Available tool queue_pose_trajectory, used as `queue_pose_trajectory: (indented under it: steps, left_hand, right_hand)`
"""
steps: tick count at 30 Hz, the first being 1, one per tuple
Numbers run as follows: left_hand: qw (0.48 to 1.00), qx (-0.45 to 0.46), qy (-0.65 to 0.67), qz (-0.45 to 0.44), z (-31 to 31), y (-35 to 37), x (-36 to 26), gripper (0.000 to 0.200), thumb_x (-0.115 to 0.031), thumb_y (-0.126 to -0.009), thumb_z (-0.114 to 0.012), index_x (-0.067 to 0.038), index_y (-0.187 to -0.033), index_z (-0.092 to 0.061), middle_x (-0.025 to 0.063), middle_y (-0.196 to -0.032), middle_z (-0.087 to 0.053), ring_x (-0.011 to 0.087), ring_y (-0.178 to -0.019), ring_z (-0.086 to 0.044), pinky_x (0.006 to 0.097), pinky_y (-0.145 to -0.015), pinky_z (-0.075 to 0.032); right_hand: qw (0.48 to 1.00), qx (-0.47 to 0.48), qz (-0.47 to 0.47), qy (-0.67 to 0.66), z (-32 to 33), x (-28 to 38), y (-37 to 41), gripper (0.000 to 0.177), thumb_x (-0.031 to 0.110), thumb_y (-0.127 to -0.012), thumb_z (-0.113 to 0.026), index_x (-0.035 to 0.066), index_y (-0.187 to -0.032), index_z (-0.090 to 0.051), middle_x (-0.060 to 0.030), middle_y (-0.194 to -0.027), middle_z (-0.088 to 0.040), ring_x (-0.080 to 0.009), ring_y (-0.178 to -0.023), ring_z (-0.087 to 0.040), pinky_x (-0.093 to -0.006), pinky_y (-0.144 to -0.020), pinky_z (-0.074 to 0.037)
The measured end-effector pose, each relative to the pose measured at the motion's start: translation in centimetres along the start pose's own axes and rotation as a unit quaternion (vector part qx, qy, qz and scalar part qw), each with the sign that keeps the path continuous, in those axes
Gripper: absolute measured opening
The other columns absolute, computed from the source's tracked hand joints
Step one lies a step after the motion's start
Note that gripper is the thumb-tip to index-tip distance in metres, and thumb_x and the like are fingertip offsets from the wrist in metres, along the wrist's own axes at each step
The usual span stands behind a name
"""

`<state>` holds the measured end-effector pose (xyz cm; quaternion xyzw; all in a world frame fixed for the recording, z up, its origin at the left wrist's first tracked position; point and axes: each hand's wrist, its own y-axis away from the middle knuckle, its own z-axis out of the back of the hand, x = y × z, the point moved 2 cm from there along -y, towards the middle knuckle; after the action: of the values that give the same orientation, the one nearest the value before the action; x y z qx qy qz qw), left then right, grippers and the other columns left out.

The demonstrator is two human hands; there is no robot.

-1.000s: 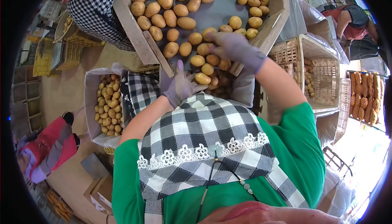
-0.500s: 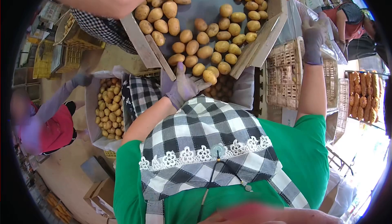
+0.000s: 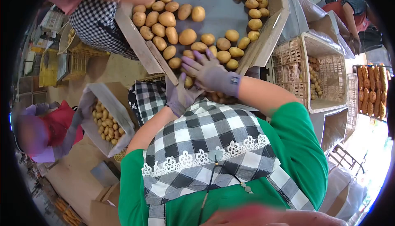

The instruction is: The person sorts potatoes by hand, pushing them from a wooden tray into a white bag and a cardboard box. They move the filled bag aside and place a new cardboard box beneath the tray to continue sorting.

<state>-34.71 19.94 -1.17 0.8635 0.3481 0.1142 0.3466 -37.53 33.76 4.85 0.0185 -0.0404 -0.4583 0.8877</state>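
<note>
Right hand (image 3: 214, 75) spread, left hand (image 3: 181, 96) loosely open at its eight o'clock, roll the potatoes (image 3: 187, 37) gently.

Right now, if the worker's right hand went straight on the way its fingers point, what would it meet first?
The right hand would probably meet the potato just ahead of it; whether they already touch is unclear from this view.

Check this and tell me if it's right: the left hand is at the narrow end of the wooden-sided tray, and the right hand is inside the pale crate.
Wrong about the right hand: the head view shows it over potatoes at the narrow end of the tray, beside the left hand, not inside the pale crate.
</note>
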Motion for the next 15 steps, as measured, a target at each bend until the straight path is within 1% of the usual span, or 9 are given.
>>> queue_pose_trajectory:
  steps: [1,2,3,4,5,7,9,11,15]
  left_hand:
    - [0.968,0.046,-0.235,-0.074,1.8,-1.2,-1.1,0.06,-0.05,-0.093,-0.046,-0.013,-0.138,-0.031,0.0168,-0.138,-0.038,0.0357,-0.13,-0.036,0.0596,-0.108,-0.026]
    - [0.874,0.086,-0.456,-0.142,5.3,-3.1,-2.3,0.059,-0.049,-0.094,-0.045,-0.012,-0.137,-0.032,0.0173,-0.137,-0.039,0.0359,-0.13,-0.036,0.0599,-0.108,-0.026]
    - [0.853,0.099,-0.493,-0.136,6.0,-2.9,-2.3,0.061,-0.05,-0.093,-0.045,-0.01,-0.138,-0.03,0.0184,-0.136,-0.039,0.0371,-0.131,-0.035,0.0603,-0.108,-0.026]
    - [0.83,0.112,-0.529,-0.132,6.6,-2.6,-2.4,0.063,-0.051,-0.093,-0.045,-0.009,-0.138,-0.029,0.0194,-0.136,-0.038,0.0382,-0.131,-0.034,0.0607,-0.108,-0.026]
    - [0.911,0.102,-0.393,-0.065,3.4,-0.6,-1.5,0.068,-0.054,-0.092,-0.044,-0.008,-0.139,-0.027,0.0211,-0.136,-0.037,0.0403,-0.131,-0.033,0.0613,-0.108,-0.026]
    - [0.991,0.074,-0.094,0.066,-2.2,1.9,0.3,0.078,-0.06,-0.09,-0.044,-0.005,-0.141,-0.022,0.0245,-0.137,-0.035,0.0445,-0.131,-0.03,0.0624,-0.108,-0.025]
    - [0.992,0.072,-0.091,0.055,-1.5,0.6,0.6,0.094,-0.071,-0.084,-0.043,-0.005,-0.145,-0.014,0.0214,-0.147,-0.023,0.0497,-0.132,-0.026,0.0538,-0.11,-0.029]
    - [0.995,0.076,-0.064,0.03,-2.8,0.3,0.9,0.095,-0.071,-0.085,-0.042,-0.003,-0.144,-0.013,0.0224,-0.147,-0.022,0.046,-0.133,-0.026,0.0528,-0.111,-0.028]
    - [0.995,0.093,0.013,0.036,-3.1,-2.6,0.4,0.091,-0.068,-0.088,-0.04,-0.001,-0.144,-0.013,0.023,-0.147,-0.021,0.0393,-0.135,-0.027,0.0493,-0.112,-0.029]
  right_hand:
    - [0.999,0.028,0.022,-0.001,0.2,-0.6,1.1,0.062,0.039,-0.084,-0.058,0.019,-0.14,-0.04,-0.0044,-0.15,-0.029,-0.0309,-0.135,-0.033,-0.0562,-0.111,-0.02]
    - [0.996,0.071,0.024,-0.042,0.6,-2.4,0.7,0.047,0.035,-0.084,-0.057,0.019,-0.129,-0.053,-0.0073,-0.135,-0.05,-0.0282,-0.121,-0.05,-0.048,-0.102,-0.038]
    - [0.96,0.18,-0.145,-0.16,4.3,-3.6,-0.1,0.037,0.033,-0.085,-0.057,0.02,-0.12,-0.06,-0.009,-0.11,-0.065,-0.0287,-0.099,-0.062,-0.0437,-0.084,-0.049]
    - [0.978,0.035,-0.154,-0.14,4.9,-5.5,-0.4,0.036,0.033,-0.085,-0.057,0.02,-0.118,-0.06,-0.0102,-0.1,-0.066,-0.0305,-0.091,-0.064,-0.0433,-0.078,-0.05]
    - [0.974,-0.113,-0.159,-0.116,5.3,-6.8,-0.3,0.035,0.033,-0.084,-0.057,0.02,-0.117,-0.061,-0.0113,-0.09,-0.068,-0.0322,-0.083,-0.065,-0.0428,-0.071,-0.051]
    - [0.985,0.0,-0.131,-0.109,4.9,-5.6,-0.4,0.039,0.032,-0.083,-0.058,0.02,-0.12,-0.058,-0.0101,-0.1,-0.065,-0.032,-0.084,-0.065,-0.0447,-0.072,-0.052]
    - [0.984,0.104,-0.129,-0.065,2.1,-2.6,-1.3,0.05,0.027,-0.079,-0.063,0.021,-0.127,-0.051,-0.0082,-0.116,-0.054,-0.0302,-0.1,-0.062,-0.0499,-0.076,-0.052]
    - [0.994,0.002,-0.091,0.055,-0.9,-0.8,-1.4,0.048,0.024,-0.08,-0.063,0.02,-0.127,-0.052,-0.0111,-0.12,-0.055,-0.0287,-0.101,-0.062,-0.0441,-0.08,-0.053]
    - [0.931,-0.104,-0.14,-0.321,-0.1,-4.9,0.0,0.036,0.022,-0.087,-0.062,0.015,-0.122,-0.057,-0.0143,-0.117,-0.061,-0.0249,-0.091,-0.065,-0.0305,-0.079,-0.052]
